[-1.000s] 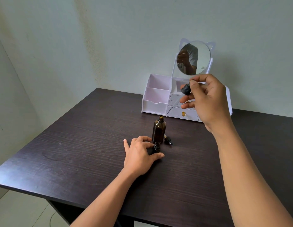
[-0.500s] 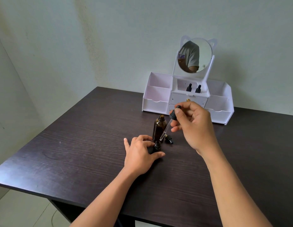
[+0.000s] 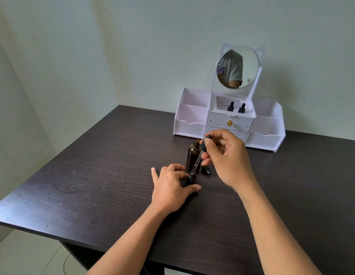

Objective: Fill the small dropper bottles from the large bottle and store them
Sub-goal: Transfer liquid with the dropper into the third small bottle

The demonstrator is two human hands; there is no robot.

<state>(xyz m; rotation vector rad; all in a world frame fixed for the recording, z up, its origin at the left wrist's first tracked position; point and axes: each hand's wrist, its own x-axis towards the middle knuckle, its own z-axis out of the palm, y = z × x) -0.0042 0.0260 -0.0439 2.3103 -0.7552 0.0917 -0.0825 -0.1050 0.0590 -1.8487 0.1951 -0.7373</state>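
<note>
One view is given, from a wide-angle camera worn on the head. It is aimed forward and down across the table (image 3: 93,195), from above its near edge. The left hand (image 3: 170,187) and right hand (image 3: 230,157) are seen close, mid-frame; the organizer (image 3: 190,126) and wall (image 3: 133,46) are caught farther back, in the upper half of the frame.

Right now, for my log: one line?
left hand holds small bottle | right hand pinches dropper at its mouth | large bottle uncapped
</note>
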